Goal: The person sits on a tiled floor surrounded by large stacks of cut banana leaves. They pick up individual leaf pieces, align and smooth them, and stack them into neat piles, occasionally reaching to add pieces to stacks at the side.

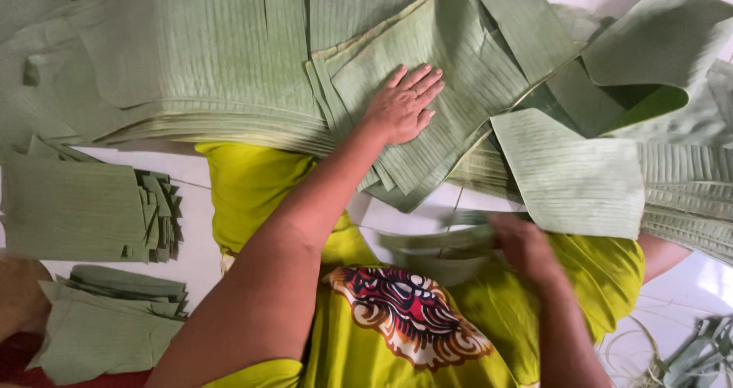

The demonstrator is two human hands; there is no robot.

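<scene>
Pressing flat, the left hand (pixel 402 106) lies with open fingers on a cut banana leaf sheet (pixel 427 67), while the right hand (pixel 523 247) closes on a folded leaf piece (pixel 439 243).

That folded piece sits low, just above the person's lap in the yellow-green shirt (pixel 252 182), near the edge of the big leaf pile (pixel 198 60) which spreads across the top. To do this well, I think the flat palm should keep the sheet steady along its ribs, so it does not split. Two small stacks of cut pieces (pixel 84 209) rest at the left on the white floor (pixel 195 251), well apart from both hands. The right hand is blurred, so its fingers are hard to make out. Thin strips (pixel 699 350) at the lower right are cut off by the frame.
</scene>
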